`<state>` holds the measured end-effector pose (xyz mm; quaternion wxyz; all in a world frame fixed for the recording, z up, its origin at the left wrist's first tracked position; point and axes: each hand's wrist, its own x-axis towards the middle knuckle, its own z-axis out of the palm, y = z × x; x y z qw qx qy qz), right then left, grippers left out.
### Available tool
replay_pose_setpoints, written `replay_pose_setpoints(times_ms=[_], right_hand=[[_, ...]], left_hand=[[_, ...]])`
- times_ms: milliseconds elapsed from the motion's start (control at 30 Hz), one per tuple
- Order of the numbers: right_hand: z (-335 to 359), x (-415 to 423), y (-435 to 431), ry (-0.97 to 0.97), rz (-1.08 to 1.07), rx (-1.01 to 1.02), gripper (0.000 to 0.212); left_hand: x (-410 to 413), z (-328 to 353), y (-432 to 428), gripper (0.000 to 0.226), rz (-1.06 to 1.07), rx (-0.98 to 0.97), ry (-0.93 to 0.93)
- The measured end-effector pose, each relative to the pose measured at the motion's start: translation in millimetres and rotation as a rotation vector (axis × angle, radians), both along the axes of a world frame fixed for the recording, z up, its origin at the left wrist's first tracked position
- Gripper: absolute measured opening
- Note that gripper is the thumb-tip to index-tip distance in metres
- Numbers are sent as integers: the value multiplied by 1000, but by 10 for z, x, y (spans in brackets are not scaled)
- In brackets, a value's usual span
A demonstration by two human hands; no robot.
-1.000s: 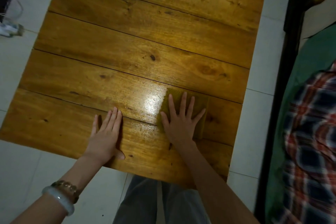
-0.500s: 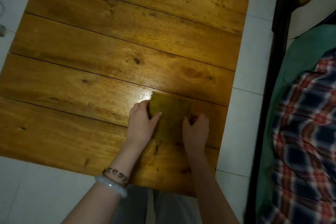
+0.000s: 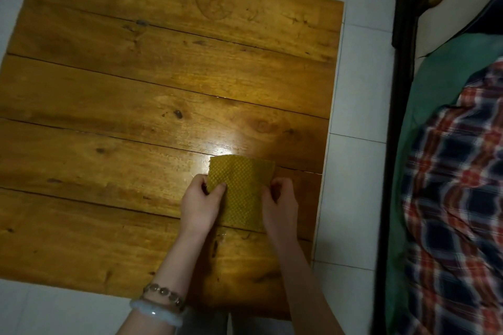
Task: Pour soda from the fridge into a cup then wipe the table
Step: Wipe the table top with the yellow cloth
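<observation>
Head view, looking down. The left hand [image 3: 200, 205] is pinched, thumb against curled fingers, on the left edge of a yellow waffle-textured cloth [image 3: 242, 190]. The right hand [image 3: 280, 201] is curled on its right edge. The cloth lies at the near right of the wooden tabletop [image 3: 136, 117]. Wiping is likely best served if the cloth is gathered evenly, pressed flat, and drawn along the planks, seams included.

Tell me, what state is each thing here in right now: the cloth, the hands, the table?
Yellow cloth: lying on the table, pinched at both side edges.
Left hand: pinching the cloth's left edge.
Right hand: curled on the cloth's right edge.
Table: wooden planks, glossy glare just beyond the cloth.
Bracelets: worn on the left wrist.
Plaid fabric: rumpled, off to the right.
</observation>
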<state>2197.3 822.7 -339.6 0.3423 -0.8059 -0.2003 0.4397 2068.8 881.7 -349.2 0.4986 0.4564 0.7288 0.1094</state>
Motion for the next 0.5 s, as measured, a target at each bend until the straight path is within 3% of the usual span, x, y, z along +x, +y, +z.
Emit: replay_pose_setpoints(times_ms=[200,500], right_hand=[[-15,401,324,-49,-79,86,7],[-1,1185,1424,-239,-124,201,7]], left_hand=[[299,36,495,7,-43,14,-277],[1019,-25,1578,21,-119,101,-340]])
